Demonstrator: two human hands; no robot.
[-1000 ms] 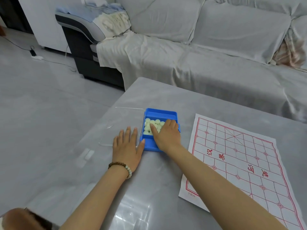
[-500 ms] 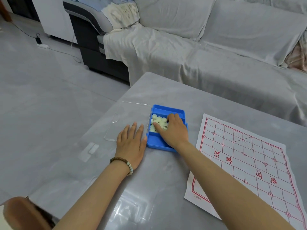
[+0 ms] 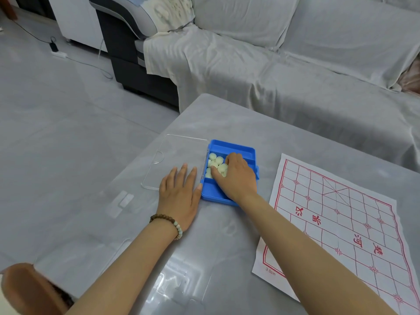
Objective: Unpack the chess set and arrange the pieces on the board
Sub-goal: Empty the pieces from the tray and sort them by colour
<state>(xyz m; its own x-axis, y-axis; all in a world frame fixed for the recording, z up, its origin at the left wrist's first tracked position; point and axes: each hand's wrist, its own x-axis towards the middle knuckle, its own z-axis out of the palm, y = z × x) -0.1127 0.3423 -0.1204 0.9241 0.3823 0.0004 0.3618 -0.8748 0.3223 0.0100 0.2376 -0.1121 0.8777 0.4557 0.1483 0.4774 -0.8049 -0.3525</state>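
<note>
My right hand (image 3: 236, 176) is inside the blue box (image 3: 231, 147), fingers curled over the pale round pieces (image 3: 216, 161); I cannot tell whether any is pinched. The paper board (image 3: 341, 223) lies to that hand's right, its long axis running toward me. My left hand (image 3: 179, 194) lies flat, fingers straight, thumb against the box's side.

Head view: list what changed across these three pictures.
The right hand slid further into the blue plastic box and its fingers now curl round some of the white round chess pieces. The left hand stayed flat on the grey table beside the box, the clear plastic lid lies open, and the red-lined paper board remains bare.
</note>
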